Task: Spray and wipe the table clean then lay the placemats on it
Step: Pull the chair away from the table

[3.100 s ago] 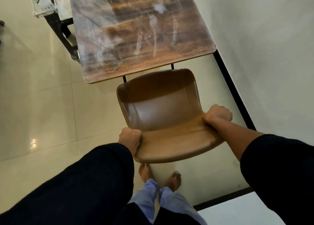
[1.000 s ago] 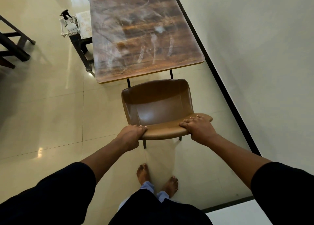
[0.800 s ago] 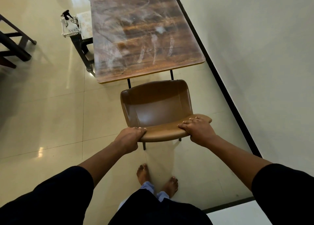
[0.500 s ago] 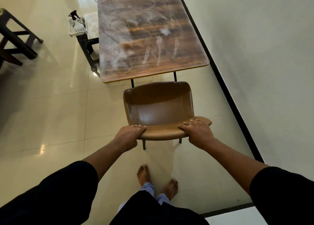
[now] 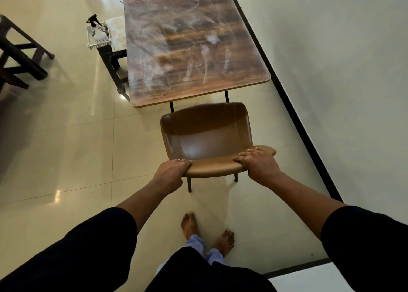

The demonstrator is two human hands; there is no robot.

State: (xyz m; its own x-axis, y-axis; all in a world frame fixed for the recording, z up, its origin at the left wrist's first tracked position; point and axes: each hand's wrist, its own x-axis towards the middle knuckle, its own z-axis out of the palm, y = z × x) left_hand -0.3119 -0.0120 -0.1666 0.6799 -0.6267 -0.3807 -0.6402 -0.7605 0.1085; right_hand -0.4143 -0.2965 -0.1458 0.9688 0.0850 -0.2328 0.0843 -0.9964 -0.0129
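Left hand [image 5: 171, 170] and right hand [image 5: 258, 162], fingers curled over the chair [image 5: 207, 137] backrest; smeared table [image 5: 189, 42] just beyond; risk (judged): pushed carelessly, the chair strikes the table edge.

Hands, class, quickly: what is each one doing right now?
Left hand: grips the top edge of the brown chair backrest.
Right hand: holds the same edge, fingers curled over it.
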